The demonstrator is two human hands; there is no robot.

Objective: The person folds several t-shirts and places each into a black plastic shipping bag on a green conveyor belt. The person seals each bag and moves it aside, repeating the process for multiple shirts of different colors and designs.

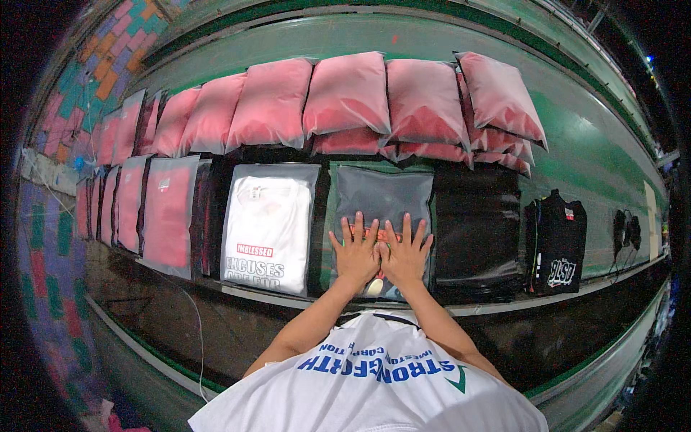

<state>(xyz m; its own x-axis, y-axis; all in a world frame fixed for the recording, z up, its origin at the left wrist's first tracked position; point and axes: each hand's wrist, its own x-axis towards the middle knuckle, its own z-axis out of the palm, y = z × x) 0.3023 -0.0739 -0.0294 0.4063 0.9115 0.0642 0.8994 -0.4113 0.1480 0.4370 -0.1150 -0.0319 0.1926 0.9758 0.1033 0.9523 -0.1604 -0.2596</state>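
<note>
Both of my palms press flat on a frosted plastic garment bag (386,186) that holds a dark folded shirt with a coloured print. My left hand (357,251) lies on the left half with fingers spread, and my right hand (404,251) on the right half, thumbs meeting in the middle. The hands cover most of the print. Left of this bag is a bagged white T-shirt (270,227) with printed lettering. To its right is a stack of black plastic bags (475,232), whose contents I cannot tell.
Pink-filled plastic bags (348,92) lie in stacked rows along the back of the green table (604,162). More bagged pink garments (168,216) stand at the left. Folded black shirts (559,243) and a dark strapped item (626,229) lie at the right. A thin white cable (197,318) hangs at the front left.
</note>
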